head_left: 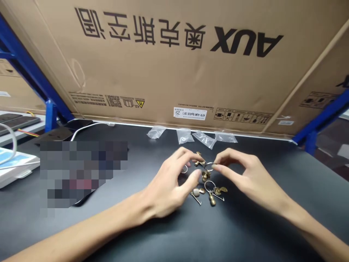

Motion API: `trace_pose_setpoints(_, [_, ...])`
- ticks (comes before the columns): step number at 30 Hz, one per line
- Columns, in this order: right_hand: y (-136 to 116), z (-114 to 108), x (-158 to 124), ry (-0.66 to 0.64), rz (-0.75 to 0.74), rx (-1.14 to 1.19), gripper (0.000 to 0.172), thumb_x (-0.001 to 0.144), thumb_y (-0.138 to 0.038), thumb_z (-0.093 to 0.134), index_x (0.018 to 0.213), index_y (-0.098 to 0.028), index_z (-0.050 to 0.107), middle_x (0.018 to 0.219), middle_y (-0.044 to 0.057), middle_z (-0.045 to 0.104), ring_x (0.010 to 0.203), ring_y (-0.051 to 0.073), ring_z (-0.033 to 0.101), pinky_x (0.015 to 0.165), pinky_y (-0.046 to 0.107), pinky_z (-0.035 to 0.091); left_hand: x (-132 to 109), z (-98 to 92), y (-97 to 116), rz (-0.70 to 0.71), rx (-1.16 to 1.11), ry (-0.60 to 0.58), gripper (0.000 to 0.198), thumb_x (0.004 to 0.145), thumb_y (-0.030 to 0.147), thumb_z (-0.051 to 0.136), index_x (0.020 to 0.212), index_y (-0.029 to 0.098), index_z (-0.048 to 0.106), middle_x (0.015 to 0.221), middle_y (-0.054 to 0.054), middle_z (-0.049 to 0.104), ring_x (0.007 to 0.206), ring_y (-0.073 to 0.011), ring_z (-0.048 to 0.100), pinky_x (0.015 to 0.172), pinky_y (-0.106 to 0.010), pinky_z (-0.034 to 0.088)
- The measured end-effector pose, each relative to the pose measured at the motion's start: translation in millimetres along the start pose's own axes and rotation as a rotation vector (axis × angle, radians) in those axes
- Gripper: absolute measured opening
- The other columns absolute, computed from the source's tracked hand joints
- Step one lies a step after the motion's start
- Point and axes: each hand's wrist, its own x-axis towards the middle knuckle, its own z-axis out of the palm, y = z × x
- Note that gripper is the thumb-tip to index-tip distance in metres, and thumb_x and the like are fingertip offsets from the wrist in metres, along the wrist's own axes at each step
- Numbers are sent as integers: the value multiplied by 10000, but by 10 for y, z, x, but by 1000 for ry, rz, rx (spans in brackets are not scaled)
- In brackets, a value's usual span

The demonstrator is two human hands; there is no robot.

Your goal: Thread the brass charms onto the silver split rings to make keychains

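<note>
Beside right grip (247, 176), brass keyring charms (212, 199)

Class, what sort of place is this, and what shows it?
Probably a workroom: a black workbench, a big cardboard air-conditioner box, a blue metal rack, and small clear plastic bags.

We read "AUX" (247, 42) in bold black print on a cardboard carton (174, 62), upside down to us, with the Chinese 奥克斯空调 (141, 31) beside it. On the carton's white sticker (190, 113) we made out a model code starting "KFR-4" and ending "(B1)", and a boxed "25". A QR code (113, 101) and yellow warning triangle (140, 103) stood nearby, their small print too tiny to read.
</note>
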Motion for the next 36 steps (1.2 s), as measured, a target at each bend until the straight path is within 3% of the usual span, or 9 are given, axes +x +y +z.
trace_pose_setpoints(3, [-8, 74, -16, -37, 16, 97, 189, 913, -396, 605, 855, -227, 667, 852, -11, 709, 796, 157, 655, 780, 271, 504, 2, 84, 19, -81, -159, -31, 162, 921, 287, 550, 936, 178, 669, 892, -29, 645, 780, -148, 573, 711, -265, 475])
trace_pose_setpoints(5, [12, 109, -20, -43, 38, 160, 202, 906, -416, 611, 929, -229, 685, 930, 9, 718, 858, 178, 667, 819, 293, 524, 7, 102, 13, -165, -260, -24, 207, 938, 308, 541, 872, 169, 679, 821, -15, 664, 762, -145, 595, 715, -257, 478])
trace_pose_setpoints(10, [32, 176, -37, -141, 58, 207, 409, 885, -428, 639, 1255, -255, 619, 1226, 69, 655, 1030, 235, 646, 941, 389, 528, 30, 65, -22, -210, -398, 31, 199, 944, 301, 551, 935, 192, 718, 903, -5, 706, 823, -144, 625, 750, -244, 481])
trace_pose_setpoints(19, [-47, 276, -65, -262, 62, 355, 299, 907, -378, 625, 1162, -233, 683, 1043, 25, 717, 933, 191, 653, 866, 295, 532, -5, 109, -21, -186, -372, 46, 191, 936, 293, 570, 984, 227, 743, 932, -22, 666, 815, -139, 620, 663, -244, 476])
trace_pose_setpoints(24, [-21, 275, -72, -218, 117, 363, 247, 914, -356, 610, 1071, -221, 744, 919, 23, 742, 851, 188, 667, 785, 283, 530, 4, 110, -22, -168, -338, 101, 183, 932, 273, 572, 935, 213, 745, 914, -21, 685, 811, -131, 617, 646, -221, 459])
trace_pose_setpoints(29, [13, 246, -43, -149, 109, 305, 214, 885, -355, 646, 997, -234, 781, 950, 30, 750, 829, 183, 676, 761, 278, 523, 7, 88, -11, -306, -313, 121, 211, 884, 347, 628, 1029, 213, 701, 855, -7, 689, 696, -119, 598, 616, -226, 462])
trace_pose_setpoints(31, [32, 244, -32, -74, 105, 246, 196, 881, -345, 653, 987, -244, 782, 959, 29, 748, 830, 183, 679, 756, 279, 522, 5, 79, 14, -346, -349, 130, 206, 882, 368, 622, 983, 200, 686, 785, 10, 663, 613, -96, 552, 566, -209, 435])
trace_pose_setpoints(33, [54, 251, -31, 7, 88, 173, 182, 880, -344, 656, 971, -248, 782, 959, 30, 748, 836, 188, 682, 756, 286, 523, 6, 70, 47, -371, -407, 81, 231, 898, 389, 589, 895, 184, 693, 667, 28, 608, 540, -78, 489, 515, -195, 393])
trace_pose_setpoints(36, [86, 271, -48, 74, 23, 78, 172, 883, -344, 656, 960, -250, 779, 938, 32, 749, 838, 195, 687, 760, 296, 533, 12, 65, 83, -431, -519, -37, 262, 895, 408, 590, 931, 184, 720, 518, 57, 496, 480, -71, 422, 476, -185, 347])
